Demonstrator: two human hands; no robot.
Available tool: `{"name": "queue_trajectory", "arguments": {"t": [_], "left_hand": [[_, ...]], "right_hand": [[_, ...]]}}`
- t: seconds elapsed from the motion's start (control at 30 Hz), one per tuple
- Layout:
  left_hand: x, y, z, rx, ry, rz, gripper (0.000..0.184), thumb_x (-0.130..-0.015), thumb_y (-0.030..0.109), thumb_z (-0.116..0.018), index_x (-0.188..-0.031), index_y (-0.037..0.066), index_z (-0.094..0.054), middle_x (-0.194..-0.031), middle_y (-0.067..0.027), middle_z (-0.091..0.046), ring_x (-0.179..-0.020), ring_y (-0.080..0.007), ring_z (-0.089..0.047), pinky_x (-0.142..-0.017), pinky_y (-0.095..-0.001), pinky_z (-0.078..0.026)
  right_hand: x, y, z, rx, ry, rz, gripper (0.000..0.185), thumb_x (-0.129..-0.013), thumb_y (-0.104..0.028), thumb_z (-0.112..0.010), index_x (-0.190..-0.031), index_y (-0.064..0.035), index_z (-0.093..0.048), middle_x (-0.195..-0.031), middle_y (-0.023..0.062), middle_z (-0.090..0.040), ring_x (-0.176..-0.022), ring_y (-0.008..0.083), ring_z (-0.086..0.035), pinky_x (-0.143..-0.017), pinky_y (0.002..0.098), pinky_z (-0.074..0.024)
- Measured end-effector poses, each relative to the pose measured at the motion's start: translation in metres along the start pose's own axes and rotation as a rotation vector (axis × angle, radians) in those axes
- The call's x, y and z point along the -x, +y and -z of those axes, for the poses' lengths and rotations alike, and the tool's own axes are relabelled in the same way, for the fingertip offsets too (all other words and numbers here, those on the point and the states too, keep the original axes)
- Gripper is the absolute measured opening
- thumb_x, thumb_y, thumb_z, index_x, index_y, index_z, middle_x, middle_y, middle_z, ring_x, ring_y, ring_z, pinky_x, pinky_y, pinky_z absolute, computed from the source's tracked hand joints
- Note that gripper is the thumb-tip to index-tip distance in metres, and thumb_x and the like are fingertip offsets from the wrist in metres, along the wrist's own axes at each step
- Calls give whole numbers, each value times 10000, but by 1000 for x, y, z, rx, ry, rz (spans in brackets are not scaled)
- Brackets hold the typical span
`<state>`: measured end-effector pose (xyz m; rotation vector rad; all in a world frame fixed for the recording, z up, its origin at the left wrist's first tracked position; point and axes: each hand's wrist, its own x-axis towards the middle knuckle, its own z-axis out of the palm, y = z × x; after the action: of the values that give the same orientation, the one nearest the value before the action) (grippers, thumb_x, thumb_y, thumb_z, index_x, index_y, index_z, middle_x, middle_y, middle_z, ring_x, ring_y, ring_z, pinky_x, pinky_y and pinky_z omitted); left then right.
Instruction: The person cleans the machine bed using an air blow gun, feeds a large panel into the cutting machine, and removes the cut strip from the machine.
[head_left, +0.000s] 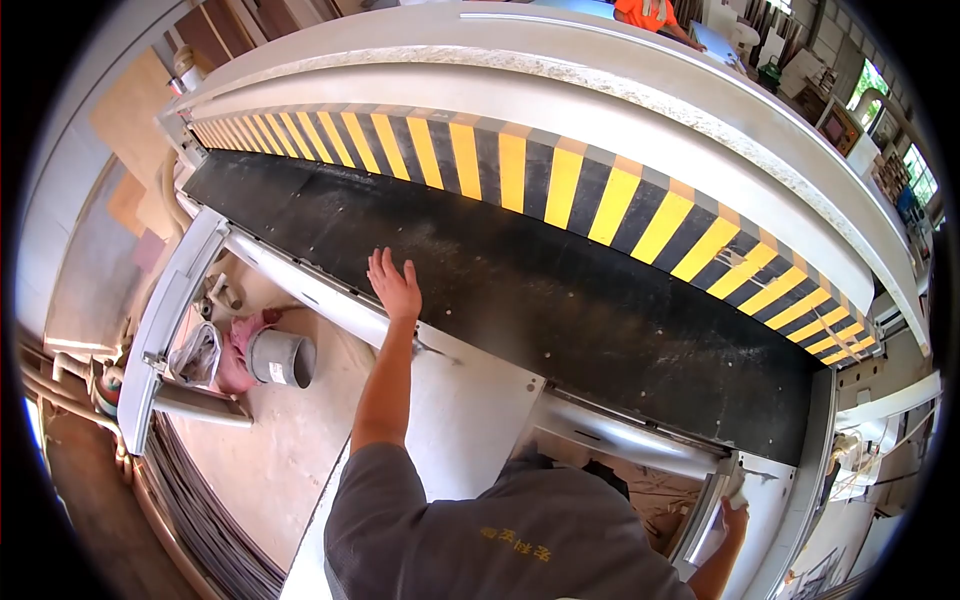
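Observation:
My left hand [396,287] is raised palm-down over the front edge of a long black machine bed [480,265]. Its fingers are stretched out and hold nothing. Below it, a pale grey metal table [455,405] joins the bed. At the lower right, my right hand [735,517] is closed on something small and whitish beside a light metal side table [768,510]. The thing in its fingers is too small to make out. Behind the bed runs a beam with yellow and black stripes [510,170].
A grey bucket [281,358] stands on the floor at left, beside a pink cloth or bag [238,365]. A metal side arm [175,335] juts out at left, with dark strips [205,500] below. A person in orange [645,14] is beyond the machine.

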<state>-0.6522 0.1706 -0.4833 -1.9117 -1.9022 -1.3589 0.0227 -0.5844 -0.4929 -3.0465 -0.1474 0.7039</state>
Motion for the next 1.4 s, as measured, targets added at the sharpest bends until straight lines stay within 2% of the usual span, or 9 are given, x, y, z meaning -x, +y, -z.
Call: {"name": "queue_trajectory", "arguments": {"t": [0.37,0.5,0.77,0.97,1.23,1.4], "left_hand": [[-22,-36,36,-37,21,72,587,-1086,341,-607,-1565,25,-484,-1648,-235,-457,-1573,-448,-353,-1319,-562,-222],[-18,-42,42,-55,15,81,580,-1091,335,-607,-1567,25,-490,-1652,-239,-452,-1561,-455,-360,-1302,-537,-265],[30,-50,29,-72,-61,85,578,-1057,303,-650,-1536,12,-507,-1638,-237,-463,-1553,-451,-370,-1310,-553,-262],[53,-43,33,-92,-87,113,570,-1060,290,-639,-1544,18,-509,-1641,-230,-462,-1557,-443,-368,-1307,-530,-284],[40,-50,29,-99,-95,88,576,-1065,306,-632,-1555,34,-501,-1661,-219,-445,-1583,-432,-336,-1328,-545,-233],[-6,-64,29,-147,-58,31,614,-1077,355,-618,-1578,27,-482,-1673,-223,-443,-1581,-432,-353,-1329,-548,-228]], "right_hand": [[2,0,2,10,1,12,1240,-884,-734,-747,-1673,94,-269,-1610,423,-423,-1491,541,-462,-1255,518,-394],[-3,3,-1,17,13,10,1224,-892,-727,-742,-1670,95,-276,-1613,411,-432,-1497,533,-462,-1258,512,-392],[-7,7,-5,0,23,7,1225,-891,-722,-747,-1661,108,-281,-1604,407,-449,-1504,514,-465,-1256,504,-396],[-11,12,-8,15,41,20,1238,-887,-733,-744,-1658,117,-280,-1582,417,-466,-1485,527,-481,-1247,495,-409],[-13,15,-11,1,42,23,1235,-898,-732,-735,-1661,120,-268,-1586,419,-461,-1491,527,-474,-1256,500,-395],[-8,9,-6,26,30,24,1220,-904,-724,-735,-1663,113,-273,-1590,396,-477,-1494,513,-479,-1253,499,-398]]}}
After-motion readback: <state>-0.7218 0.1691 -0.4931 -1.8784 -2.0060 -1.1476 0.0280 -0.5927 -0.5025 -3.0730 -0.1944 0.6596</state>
